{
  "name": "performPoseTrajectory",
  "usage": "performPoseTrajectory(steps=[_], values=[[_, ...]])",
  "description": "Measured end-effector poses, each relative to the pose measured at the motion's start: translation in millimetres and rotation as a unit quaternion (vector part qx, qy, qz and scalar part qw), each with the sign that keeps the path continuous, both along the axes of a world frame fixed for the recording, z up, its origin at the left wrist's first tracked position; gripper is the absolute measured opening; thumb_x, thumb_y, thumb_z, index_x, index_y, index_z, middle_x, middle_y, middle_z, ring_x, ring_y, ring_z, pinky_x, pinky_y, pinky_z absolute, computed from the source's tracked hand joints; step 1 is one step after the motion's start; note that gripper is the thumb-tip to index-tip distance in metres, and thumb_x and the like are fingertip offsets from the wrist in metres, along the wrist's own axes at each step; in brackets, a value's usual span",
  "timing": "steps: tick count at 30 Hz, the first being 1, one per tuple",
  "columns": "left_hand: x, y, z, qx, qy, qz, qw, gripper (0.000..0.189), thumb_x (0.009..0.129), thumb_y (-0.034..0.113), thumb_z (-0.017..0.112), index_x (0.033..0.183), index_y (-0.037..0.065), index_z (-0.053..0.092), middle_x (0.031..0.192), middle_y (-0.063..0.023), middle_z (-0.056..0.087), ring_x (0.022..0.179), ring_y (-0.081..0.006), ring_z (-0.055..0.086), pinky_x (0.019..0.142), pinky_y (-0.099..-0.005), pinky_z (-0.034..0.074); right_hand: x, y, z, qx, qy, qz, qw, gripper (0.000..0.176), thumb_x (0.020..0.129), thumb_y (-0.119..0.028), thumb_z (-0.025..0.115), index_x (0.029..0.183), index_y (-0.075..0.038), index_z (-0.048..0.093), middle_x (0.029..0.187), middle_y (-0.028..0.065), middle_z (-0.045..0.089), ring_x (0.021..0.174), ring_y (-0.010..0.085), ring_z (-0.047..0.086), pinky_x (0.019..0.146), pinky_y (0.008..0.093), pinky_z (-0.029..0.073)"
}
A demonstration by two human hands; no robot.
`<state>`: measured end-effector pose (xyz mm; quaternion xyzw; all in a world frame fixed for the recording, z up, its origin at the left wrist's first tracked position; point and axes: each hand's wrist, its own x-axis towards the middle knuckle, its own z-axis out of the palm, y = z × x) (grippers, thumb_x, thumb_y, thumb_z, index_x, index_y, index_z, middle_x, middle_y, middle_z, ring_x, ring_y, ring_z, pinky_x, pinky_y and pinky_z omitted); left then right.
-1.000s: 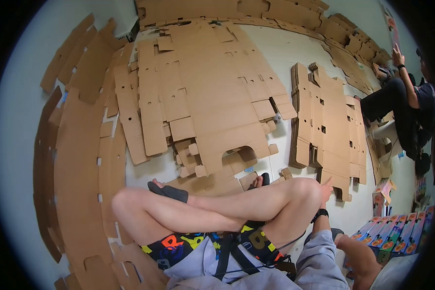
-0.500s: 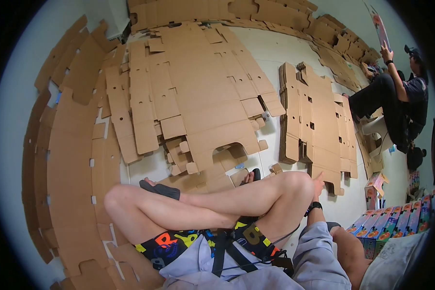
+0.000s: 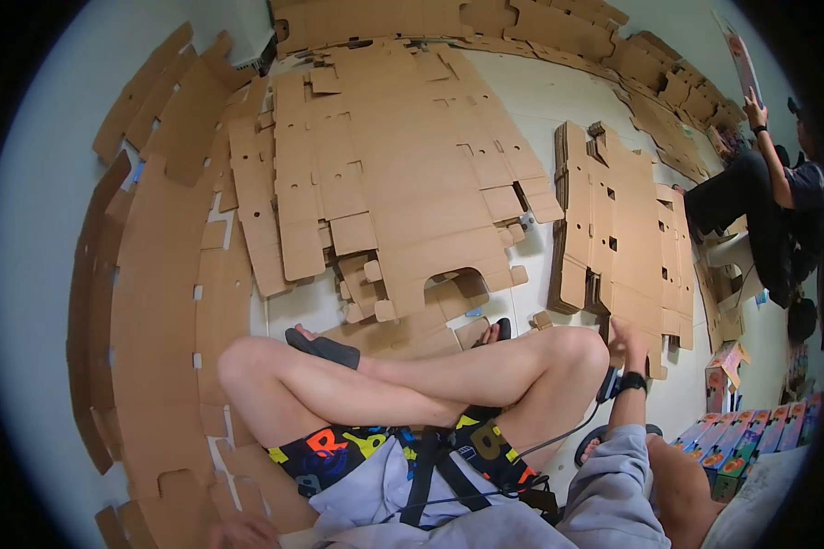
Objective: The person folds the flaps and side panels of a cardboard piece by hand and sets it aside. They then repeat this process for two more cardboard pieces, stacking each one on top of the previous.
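My right hand, with a dark band on the wrist, reaches past my right knee to the near end of a stack of flattened cardboard boxes. Its fingers are stretched out and overlap the lower flap of the stack in this view; no object shows in them. My left hand is low at the bottom edge, blurred and partly cut off, over brown cardboard sheets beside my left thigh. In front of my crossed legs lies a wide pile of flattened cardboard boxes.
More cardboard leans along the back wall. At the right a seated person holds up a flat printed piece. Colourful printed boxes stand in a row at lower right, near another person's bent leg.
The view has shifted, so the scene sits farther right. My left hand has come into sight at the bottom. My right hand stays by the stack's near end, its fingers slightly repositioned.
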<state>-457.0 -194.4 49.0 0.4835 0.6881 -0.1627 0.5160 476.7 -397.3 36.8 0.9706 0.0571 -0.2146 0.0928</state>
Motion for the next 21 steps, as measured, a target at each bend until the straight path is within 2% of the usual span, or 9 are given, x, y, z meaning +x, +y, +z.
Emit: performPoseTrajectory(steps=[3, 4, 5, 7, 9, 13, 15, 16, 21], values=[[5.2, 88.6, 88.2, -0.084, 0.023, -0.276, 0.957, 0.011, 0.079, 0.009, 0.056, 0.073, 0.001, 0.062, 0.061, -0.0071, 0.06, 0.052, -0.0164, 0.056, 0.048, -0.0324, 0.046, 39.6, 71.4, 41.2, -0.02, -0.049, 0.187, 0.981, 0.066, 0.081, -0.06, 0.052, 0.105, 0.0, 0.066, 0.107, 0.0282, 0.061, 0.103, 0.0415, 0.059, 0.085, 0.0487, 0.048], [24.9, 127.1, 117.2, -0.006, 0.039, -0.327, 0.944, 0.011, 0.079, 0.008, 0.056, 0.073, 0.001, 0.062, 0.061, -0.0071, 0.059, 0.051, -0.0164, 0.056, 0.047, -0.0325, 0.046, 29.5, 103.0, 58.2, 0.095, -0.156, 0.295, 0.938, 0.065, 0.083, -0.057, 0.052, 0.086, 0.007, 0.065, 0.076, 0.0263, 0.064, 0.079, 0.038, 0.065, 0.069, 0.0451, 0.051], [58.1, 162.5, 139.8, 0.135, 0.055, -0.334, 0.931, 0.011, 0.078, 0.008, 0.056, 0.073, 0.001, 0.062, 0.061, -0.0071, 0.059, 0.051, -0.0163, 0.056, 0.047, -0.0325, 0.046, -13.8, 147.1, 108.4, 0.217, -0.125, 0.329, 0.911, 0.062, 0.083, -0.055, 0.054, 0.082, 0.007, 0.064, 0.072, 0.0262, 0.062, 0.074, 0.0369, 0.065, 0.068, 0.0435, 0.05], [159.9, 217.2, 171.9, 0.394, 0.039, -0.201, 0.896, 0.02, 0.085, 0.014, 0.056, 0.081, -0.004, 0.064, 0.063, -0.0123, 0.061, 0.059, -0.0176, 0.061, 0.054, -0.0328, 0.046, -57.8, 214.3, 146.4, 0.186, -0.05, 0.362, 0.912, 0.055, 0.082, -0.049, 0.057, 0.082, 0.006, 0.063, 0.07, 0.0232, 0.062, 0.07, 0.0325, 0.063, 0.067, 0.0398, 0.049], [273.8, 228.9, 206.2, 0.479, -0.103, -0.205, 0.847, 0.026, 0.088, 0.019, 0.055, 0.091, -0.006, 0.063, 0.069, -0.0117, 0.06, 0.062, -0.0157, 0.057, 0.055, -0.0325, 0.046, -104.8, 260.5, 155.5, 0.185, 0.056, 0.425, 0.884, 0.052, 0.08, -0.048, 0.061, 0.09, 0.003, 0.066, 0.075, 0.0171, 0.066, 0.071, 0.0303, 0.064, 0.067, 0.0378, 0.049], [415.1, 229.8, 175.4, 0.319, -0.14, -0.382, 0.856, 0.04, 0.084, 0.031, 0.059, 0.112, 0.003, 0.061, 0.085, -0.0185, 0.065, 0.074, -0.0287, 0.063, 0.074, -0.038, 0.05, -164.2, 302.3, 103.5, 0.149, 0.11, 0.526, 0.83, 0.071, 0.075, -0.051, 0.068, 0.122, 0.0, 0.053, 0.109, 0.0226, 0.063, 0.101, 0.0345, 0.061, 0.088, 0.04, 0.048], [448.8, 228.2, 92.8, 0.362, -0.159, -0.466, 0.792, 0.051, 0.083, 0.038, 0.06, 0.122, 0.004, 0.053, 0.091, -0.0215, 0.065, 0.087, -0.035, 0.064, 0.078, -0.0418, 0.05, -185.5, 302.4, 74.8, 0.1, 0.16, 0.45, 0.873, 0.079, 0.069, -0.05, 0.073, 0.128, -0.005, 0.045, 0.117, 0.0223, 0.059, 0.108, 0.0379, 0.056, 0.092, 0.0413, 0.046], [454.4, 229.0, 44.1, 0.406, -0.19, -0.497, 0.743, 0.057, 0.084, 0.041, 0.06, 0.126, 0.005, 0.049, 0.089, -0.0234, 0.064, 0.087, -0.0364, 0.063, 0.076, -0.044, 0.051, -194.4, 298.0, 62.9, 0.089, 0.147, 0.456, 0.873, 0.086, 0.065, -0.051, 0.076, 0.13, -0.006, 0.042, 0.119, 0.0256, 0.056, 0.107, 0.0392, 0.057, 0.091, 0.0412, 0.047], [466.4, 153.5, 41.4, 0.267, -0.046, -0.536, 0.8, 0.093, 0.078, 0.052, 0.062, 0.144, 0.006, 0.016, 0.084, -0.0298, 0.062, 0.085, -0.0424, 0.063, 0.078, -0.0463, 0.051, -241.1, 270.6, 29.1, 0.019, -0.06, 0.465, 0.883, 0.092, 0.067, -0.041, 0.077, 0.141, -0.015, 0.03, 0.121, 0.0389, 0.043, 0.101, 0.0401, 0.06, 0.078, 0.0463, 0.052]])
